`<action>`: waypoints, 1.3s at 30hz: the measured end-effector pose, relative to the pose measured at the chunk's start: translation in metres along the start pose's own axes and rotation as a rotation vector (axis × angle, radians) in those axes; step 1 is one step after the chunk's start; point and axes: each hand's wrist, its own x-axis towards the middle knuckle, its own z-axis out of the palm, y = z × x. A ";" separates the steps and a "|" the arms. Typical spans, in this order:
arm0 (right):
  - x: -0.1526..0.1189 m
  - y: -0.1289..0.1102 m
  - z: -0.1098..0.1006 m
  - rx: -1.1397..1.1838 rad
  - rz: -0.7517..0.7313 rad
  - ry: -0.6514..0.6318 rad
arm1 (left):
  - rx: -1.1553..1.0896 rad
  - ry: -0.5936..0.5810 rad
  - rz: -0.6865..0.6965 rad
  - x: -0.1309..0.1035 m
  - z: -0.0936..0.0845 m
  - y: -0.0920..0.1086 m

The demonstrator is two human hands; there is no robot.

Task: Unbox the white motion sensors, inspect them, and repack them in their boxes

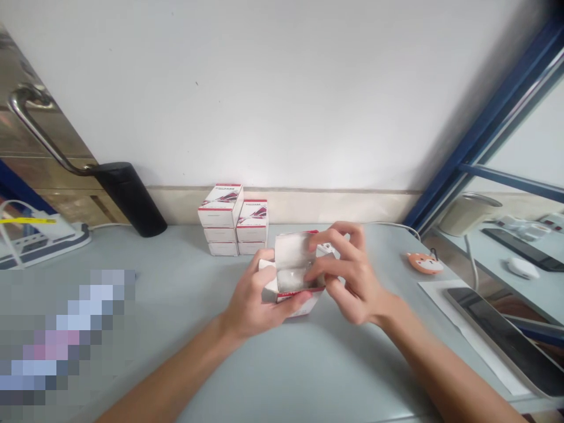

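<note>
A small white cardboard box [304,304] with red edges stands with its lid up in front of me, tilted a little. My left hand [259,299] is wrapped round its left side, thumb along the front and fingers at the left flap. Something clear or whitish [291,280] shows inside, too hidden to name. My right hand [350,273] is bent over the right side of the box, one finger by the raised lid and another reaching into the opening. Beyond them, several matching closed boxes [220,212] are stacked in two columns against the wall.
A black cylindrical bottle [132,200] stands at the back left, near a white power strip [66,235]. To the right are an orange animal-faced pouch [425,262], a white sheet [467,329] and a dark phone-like slab [506,338]. A blue-framed mirror [520,194] rises along the right edge.
</note>
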 end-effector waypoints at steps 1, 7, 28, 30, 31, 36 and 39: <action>0.000 0.002 -0.001 -0.015 -0.006 0.029 | 0.029 0.011 -0.002 0.000 0.000 0.000; -0.004 0.047 -0.009 -0.087 0.378 0.313 | 0.186 0.062 -0.104 0.002 -0.006 -0.006; 0.031 -0.031 -0.023 -0.025 0.194 0.048 | -0.032 -0.116 -0.304 0.007 -0.022 -0.006; 0.036 -0.040 -0.015 -0.066 0.197 -0.133 | -0.020 -0.094 -0.285 0.007 -0.021 -0.006; 0.037 -0.041 -0.010 -0.107 0.220 -0.192 | -0.007 -0.078 -0.280 0.006 -0.021 -0.005; 0.043 -0.028 0.000 -0.186 0.297 -0.327 | 0.061 0.017 -0.253 0.002 -0.018 -0.007; 0.047 -0.026 -0.002 -0.137 0.285 -0.386 | 0.045 -0.014 -0.247 0.002 -0.018 -0.008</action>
